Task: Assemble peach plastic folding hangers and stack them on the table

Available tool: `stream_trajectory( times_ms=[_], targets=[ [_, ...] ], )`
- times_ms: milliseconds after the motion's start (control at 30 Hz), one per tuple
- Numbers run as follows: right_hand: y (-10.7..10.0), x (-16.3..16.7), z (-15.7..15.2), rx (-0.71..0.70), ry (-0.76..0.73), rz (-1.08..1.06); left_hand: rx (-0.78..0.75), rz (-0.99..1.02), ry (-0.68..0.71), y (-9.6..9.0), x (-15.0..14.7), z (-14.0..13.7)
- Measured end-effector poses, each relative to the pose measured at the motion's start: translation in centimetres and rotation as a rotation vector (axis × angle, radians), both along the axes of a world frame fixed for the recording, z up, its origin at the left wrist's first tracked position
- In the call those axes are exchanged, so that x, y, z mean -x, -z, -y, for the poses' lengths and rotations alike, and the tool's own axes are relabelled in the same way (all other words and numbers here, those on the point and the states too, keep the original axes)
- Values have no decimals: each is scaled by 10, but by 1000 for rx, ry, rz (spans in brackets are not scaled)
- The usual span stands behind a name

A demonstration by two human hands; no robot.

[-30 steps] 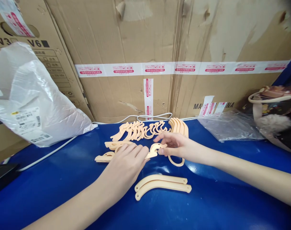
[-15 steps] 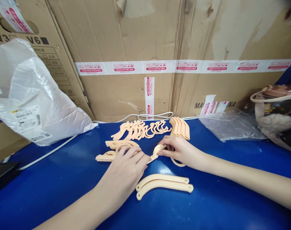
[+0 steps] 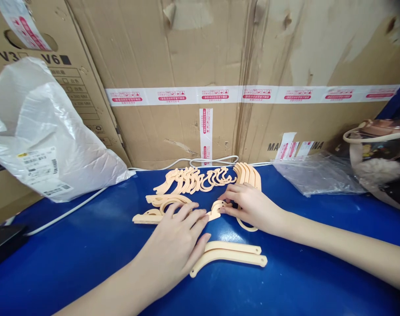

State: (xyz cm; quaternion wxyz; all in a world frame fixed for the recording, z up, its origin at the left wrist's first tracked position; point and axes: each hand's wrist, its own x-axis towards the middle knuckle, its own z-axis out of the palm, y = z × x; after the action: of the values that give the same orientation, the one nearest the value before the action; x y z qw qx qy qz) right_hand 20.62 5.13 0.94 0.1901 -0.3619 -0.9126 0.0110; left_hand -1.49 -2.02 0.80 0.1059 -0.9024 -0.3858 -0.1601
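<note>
My right hand (image 3: 249, 204) pinches a small curved beige plastic piece (image 3: 216, 210) between thumb and fingers, just above the blue table. My left hand (image 3: 182, 237) lies over beige parts, its fingers stretched and its thumb apart, with the fingertips touching or close to the curved piece's left end. Left of these fingers lie flat beige pieces (image 3: 145, 218), partly covered by the hand. A beige ring-shaped part (image 3: 248, 226) shows below my right hand, most of it hidden. Two long bent beige arms (image 3: 233, 256) with end holes lie nearer me, side by side.
Behind the hands lies a row of small hook-shaped beige parts (image 3: 193, 180), beside a stack of bent arms (image 3: 249, 173). Cardboard boxes (image 3: 173, 127) wall the back. A white plastic bag (image 3: 48, 131) stands left, a clear bag (image 3: 315, 175) right, and a white cable (image 3: 68, 210) crosses the table.
My left thumb has moved away from the fingers, and the left hand has loosened and now covers the left ends of the long arms. My right hand keeps its pinch.
</note>
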Motion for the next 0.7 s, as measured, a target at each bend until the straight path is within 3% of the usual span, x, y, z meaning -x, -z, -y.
stream_trajectory(
  times_ms=[200,467,700],
  targets=[
    [-10,-3,2,-36,-4,82,6,53,-2,7,-1,0],
    [-21,-9,-2,114,-22,88,87,68,-18,6,-1,1],
    [-33,-15,-7,32,-14,158,127,65,-30,8,-1,2]
  ],
)
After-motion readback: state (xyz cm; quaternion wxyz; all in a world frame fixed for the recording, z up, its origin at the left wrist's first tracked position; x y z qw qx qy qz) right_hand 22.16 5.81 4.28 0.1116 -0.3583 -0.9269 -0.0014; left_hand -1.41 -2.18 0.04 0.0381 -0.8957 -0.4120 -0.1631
